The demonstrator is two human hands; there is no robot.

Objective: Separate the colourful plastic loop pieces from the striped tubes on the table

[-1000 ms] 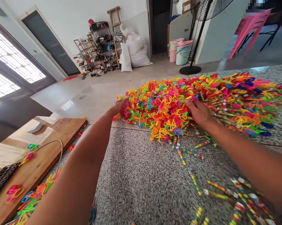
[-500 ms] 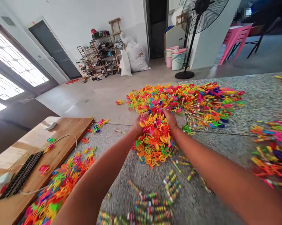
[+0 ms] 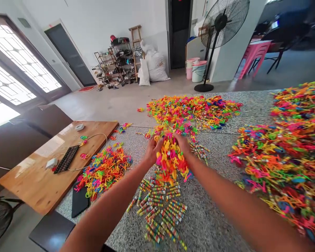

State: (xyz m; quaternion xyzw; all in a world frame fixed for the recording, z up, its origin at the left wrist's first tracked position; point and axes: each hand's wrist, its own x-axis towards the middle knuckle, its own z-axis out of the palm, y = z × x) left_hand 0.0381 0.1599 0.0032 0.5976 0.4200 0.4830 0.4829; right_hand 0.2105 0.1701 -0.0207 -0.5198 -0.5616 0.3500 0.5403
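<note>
My left hand (image 3: 152, 149) and my right hand (image 3: 183, 145) press from both sides around a bunch of bright plastic looped pieces (image 3: 170, 159) in yellow, orange, pink and red. Fingers of both hands curl around the bunch, and some are hidden by it. Its lower edge hangs blurred just over many thin striped sticks (image 3: 159, 206) lying on the speckled stone table. Just behind the hands is a wide heap of similar looped pieces (image 3: 180, 110), some with striped sticks among them.
A smaller heap (image 3: 110, 164) lies left, beside a wooden board (image 3: 44, 190) with a black rack-like strip (image 3: 66, 159) and cord. Large heaps (image 3: 278, 164) cover the right side. A standing fan (image 3: 204, 87), buckets (image 3: 199, 71) and white sacks (image 3: 157, 66) stand beyond the table.
Both hands have drawn the bunch nearer to me, away from the back heap and over the striped sticks. The view has shifted, showing more of the right heaps and the board.
</note>
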